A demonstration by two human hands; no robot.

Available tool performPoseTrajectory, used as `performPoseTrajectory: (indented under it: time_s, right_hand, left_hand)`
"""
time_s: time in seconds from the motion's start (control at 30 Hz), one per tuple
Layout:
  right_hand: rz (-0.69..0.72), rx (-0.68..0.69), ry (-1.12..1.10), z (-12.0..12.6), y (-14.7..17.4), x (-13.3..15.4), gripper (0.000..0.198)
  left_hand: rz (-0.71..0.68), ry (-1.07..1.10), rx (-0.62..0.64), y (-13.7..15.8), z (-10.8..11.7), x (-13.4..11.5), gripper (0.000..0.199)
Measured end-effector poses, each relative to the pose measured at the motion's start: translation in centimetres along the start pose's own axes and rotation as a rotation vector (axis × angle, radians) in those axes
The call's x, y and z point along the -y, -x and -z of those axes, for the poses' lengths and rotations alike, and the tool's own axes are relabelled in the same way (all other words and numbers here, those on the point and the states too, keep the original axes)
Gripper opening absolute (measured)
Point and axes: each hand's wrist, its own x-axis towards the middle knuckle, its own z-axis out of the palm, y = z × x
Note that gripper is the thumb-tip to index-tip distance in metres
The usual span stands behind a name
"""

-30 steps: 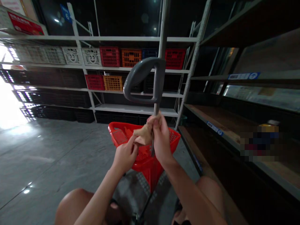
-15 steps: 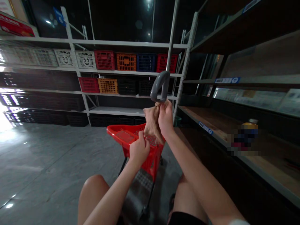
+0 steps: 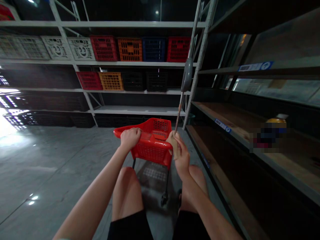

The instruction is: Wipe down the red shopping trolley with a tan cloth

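My left hand is closed over the near rim of a red plastic shopping cart. My right hand is closed on a crumpled tan cloth, just beside the cart's right corner. From the cloth a long thin pole rises, its lower part brownish, with a grey plastic loop partway up seen edge-on. The cloth and fingers hide the pole's lower end, so whether my right hand also grips the pole cannot be made out.
White racking ahead carries coloured crates, among them an orange crate. Close on my right runs a wooden shelf with a partly blurred yellow-topped bottle. Grey floor lies left of the cart.
My left hand has gone from near the cloth to the cart's rim. My right hand and the cloth have come down below the grey loop, and more pole shows. My view has tilted lower.
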Motion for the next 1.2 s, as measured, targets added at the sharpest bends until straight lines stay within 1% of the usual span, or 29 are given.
performPoseTrajectory:
  time_s: [0.07, 0.1, 0.17, 0.23, 0.3, 0.33, 0.4, 0.43, 0.47, 0.53, 0.6, 0.63, 0.67, 0.73, 0.77, 0.8, 0.83, 0.87, 0.93, 1.0, 1.03, 1.1, 1.13, 1.2]
  right_hand:
    - [0.028, -0.029, 0.112, -1.0, -0.7, 1.9, 0.038]
    - [0.049, -0.018, 0.187, -1.6, -1.2, 2.8, 0.037]
    - [0.118, 0.063, 0.378, -2.7, -2.4, 4.3, 0.032]
    - [0.184, 0.155, 0.562, -3.2, -3.2, 4.9, 0.027]
    - [0.239, 0.245, 0.687, -2.9, -3.6, 4.8, 0.025]
    - [0.268, 0.300, 0.717, -2.5, -3.8, 4.5, 0.026]
    - [0.309, 0.406, 0.700, -1.1, -4.4, 3.5, 0.030]
    - [0.305, 0.428, 0.657, -0.4, -4.9, 3.0, 0.031]
    - [0.281, 0.415, 0.608, 0.4, -5.5, 2.4, 0.032]
    - [0.171, 0.289, 0.543, 2.1, -7.3, 1.2, 0.031]
    - [0.011, 0.144, 0.507, 3.5, -9.2, 0.0, 0.031]
    - [-0.086, 0.116, 0.465, 4.0, -9.9, -0.4, 0.037]
    - [-0.191, 0.130, 0.393, 4.5, -10.3, -0.8, 0.044]
    - [-0.376, 0.228, 0.185, 4.9, -10.0, -1.1, 0.054]
    - [-0.436, 0.270, 0.093, 5.0, -9.2, -1.0, 0.056]
    - [-0.466, 0.287, 0.034, 4.9, -8.1, -0.6, 0.057]
    - [-0.466, 0.274, 0.008, 4.8, -6.8, 0.0, 0.058]
    - [-0.443, 0.242, 0.012, 4.6, -5.3, 0.8, 0.058]
    - [-0.353, 0.200, 0.066, 3.8, -2.7, 2.9, 0.055]
    - [-0.199, 0.237, 0.136, 2.6, -1.1, 5.3, 0.049]
    - [-0.099, 0.282, 0.170, 1.8, -0.8, 6.3, 0.047]
    - [0.098, 0.372, 0.235, 0.1, -1.2, 7.6, 0.045]
    - [0.178, 0.399, 0.270, -0.7, -1.8, 7.8, 0.046]
    - [0.283, 0.428, 0.353, -1.8, -3.2, 7.2, 0.045]
  left_hand:
    - [0.061, -0.022, -0.016, 0.2, -0.5, -0.8, 0.054]
    - [0.081, -0.034, -0.026, 0.3, -0.7, -1.2, 0.054]
    - [0.090, -0.045, -0.041, 0.4, -0.8, -1.9, 0.053]
    - [0.077, -0.043, -0.045, 0.4, -0.9, -2.3, 0.052]
    - [0.048, -0.036, -0.048, 0.4, -0.9, -2.6, 0.051]
    - [0.036, -0.034, -0.053, 0.4, -1.0, -2.7, 0.051]
    - [0.026, -0.035, -0.068, 0.4, -1.2, -3.1, 0.051]
    - [0.026, -0.039, -0.078, 0.5, -1.2, -3.3, 0.051]
    - [0.026, -0.042, -0.086, 0.5, -1.3, -3.6, 0.051]
    - [0.024, -0.050, -0.098, 0.5, -1.4, -3.9, 0.052]
    - [0.017, -0.053, -0.102, 0.4, -1.5, -4.1, 0.052]
    - [0.015, -0.054, -0.104, 0.4, -1.5, -4.1, 0.052]
    - [0.014, -0.054, -0.109, 0.4, -1.6, -4.1, 0.053]
    - [0.017, -0.049, -0.120, 0.4, -1.6, -3.9, 0.053]
    - [0.026, -0.046, -0.126, 0.3, -1.7, -3.9, 0.053]
    - [0.041, -0.044, -0.133, 0.3, -1.7, -3.8, 0.053]
    - [0.060, -0.043, -0.137, 0.3, -1.7, -3.8, 0.054]
    - [0.082, -0.043, -0.143, 0.3, -1.8, -3.8, 0.055]
    - [0.117, -0.046, -0.150, 0.4, -1.8, -3.9, 0.056]
    - [0.130, -0.048, -0.157, 0.5, -1.9, -4.5, 0.056]
    - [0.132, -0.049, -0.161, 0.6, -1.8, -4.9, 0.055]
    - [0.127, -0.048, -0.157, 0.9, -1.7, -6.0, 0.055]
    - [0.114, -0.041, -0.138, 1.1, -1.5, -6.4, 0.054]
    - [0.045, 0.012, -0.066, 1.3, -1.0, -6.9, 0.050]
